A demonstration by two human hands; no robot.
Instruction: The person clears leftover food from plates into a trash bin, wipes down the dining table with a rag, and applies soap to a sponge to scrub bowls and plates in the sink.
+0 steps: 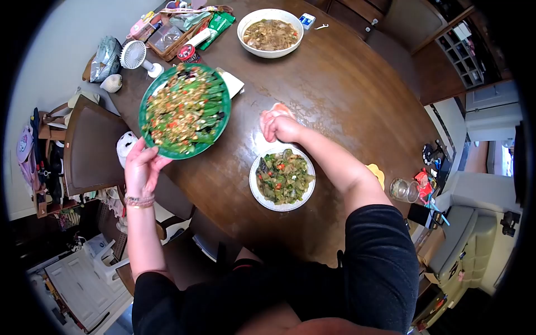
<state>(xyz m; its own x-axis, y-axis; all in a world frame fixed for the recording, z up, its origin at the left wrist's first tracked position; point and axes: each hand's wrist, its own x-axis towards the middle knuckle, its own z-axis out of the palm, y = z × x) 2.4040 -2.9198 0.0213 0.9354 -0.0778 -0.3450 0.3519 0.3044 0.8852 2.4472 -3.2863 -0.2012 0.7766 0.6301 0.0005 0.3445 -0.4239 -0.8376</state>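
My left hand (144, 167) grips the near rim of a green plate (228, 106) heaped with green vegetables under a chopped topping. That plate is held up over the left side of the wooden table (335, 84). Pressed to the tabletop near the middle, my right hand (282, 128) is closed on a pink and white cloth (264, 118). Just below the cloth sits a white plate of chopped green and red food (285, 176). A white bowl (242, 39) with brown food in liquid stands at the far edge.
At the far left are a white fan (134, 54), a red can (188, 54), a basket of items (166, 39) and a white shell-like object (111, 83). A yellow item (376, 174) and glass jars (403, 190) lie at right. Chairs (92, 145) flank the table.
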